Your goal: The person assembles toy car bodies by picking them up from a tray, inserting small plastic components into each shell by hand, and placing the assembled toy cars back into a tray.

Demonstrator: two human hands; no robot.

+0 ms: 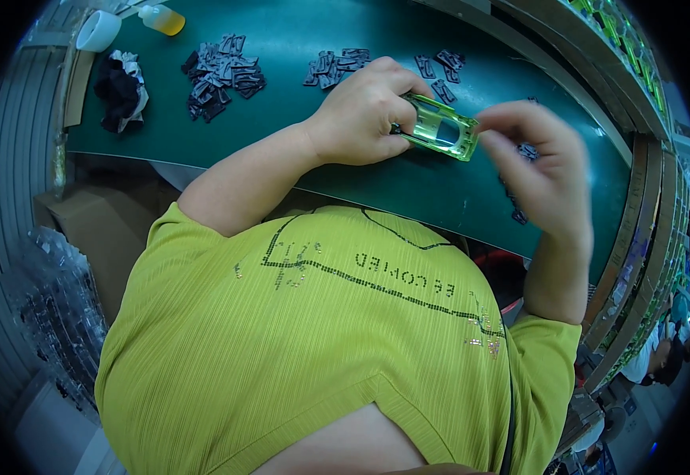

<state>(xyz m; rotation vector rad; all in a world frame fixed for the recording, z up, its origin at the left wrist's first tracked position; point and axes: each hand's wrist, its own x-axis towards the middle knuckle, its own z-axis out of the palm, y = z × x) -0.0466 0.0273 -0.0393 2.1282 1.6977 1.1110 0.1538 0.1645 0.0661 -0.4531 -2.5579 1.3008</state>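
In my left hand (372,115), fingers closed round its left end, is a bright green plastic frame (465,146) with an oval opening. A small dark bit shows beside my left fingertips. My right hand (547,162), blurred by motion, has thumb and forefinger pinched close at the frame's right end; whether anything is between them I cannot make out. Just beyond the frame lie a few small black plastic clips (444,91). More clips (519,214) are scattered around and partly behind my right hand.
The green tabletop (281,150) holds a large pile of black clips (222,75) and a smaller one (329,70). At its left are black cloth (115,95), a white roll (99,32) and a bottle of orange liquid (163,20). Stacked trays (646,182) edge the right side.
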